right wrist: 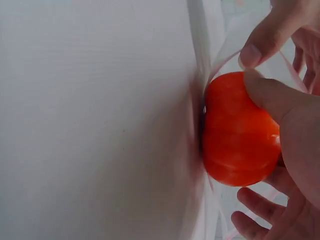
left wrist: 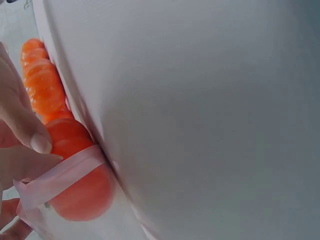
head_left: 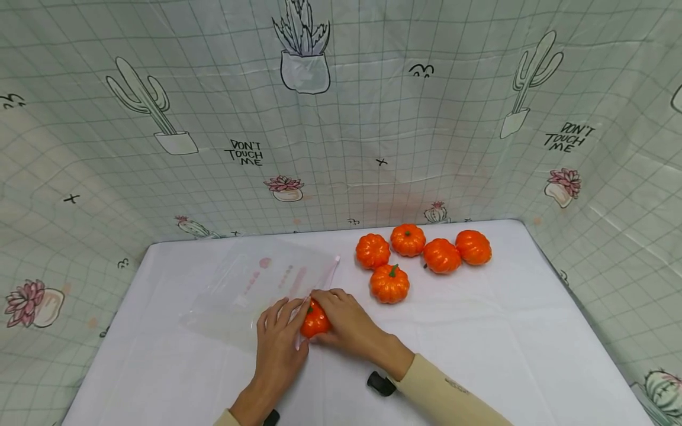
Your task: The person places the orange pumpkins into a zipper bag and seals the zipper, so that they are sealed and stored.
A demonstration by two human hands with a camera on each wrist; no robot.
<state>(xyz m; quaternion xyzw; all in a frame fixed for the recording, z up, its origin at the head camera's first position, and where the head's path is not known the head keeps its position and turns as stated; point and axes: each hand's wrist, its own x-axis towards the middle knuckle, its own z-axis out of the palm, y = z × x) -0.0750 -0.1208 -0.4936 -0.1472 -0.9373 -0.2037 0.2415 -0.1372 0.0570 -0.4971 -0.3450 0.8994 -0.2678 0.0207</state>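
A small orange pumpkin [head_left: 315, 320] sits at the mouth of a clear zip bag [head_left: 229, 302] that lies flat on the white table. My right hand [head_left: 351, 324] grips the pumpkin from the right, its thumb on top in the right wrist view. From the left, my left hand [head_left: 278, 343] holds the bag's opening edge, its thumb tip close to the right thumb. In the left wrist view the bag's pink strip [left wrist: 62, 177] crosses over the pumpkin [left wrist: 85, 197], so part of it shows through the plastic.
Several more orange pumpkins [head_left: 390, 284] stand in a cluster at the back right of the table [head_left: 479, 337]. A patterned cloth [head_left: 362, 118] with cactus drawings hangs behind and along the sides. Black wrist devices [head_left: 380, 383] sit at both wrists.
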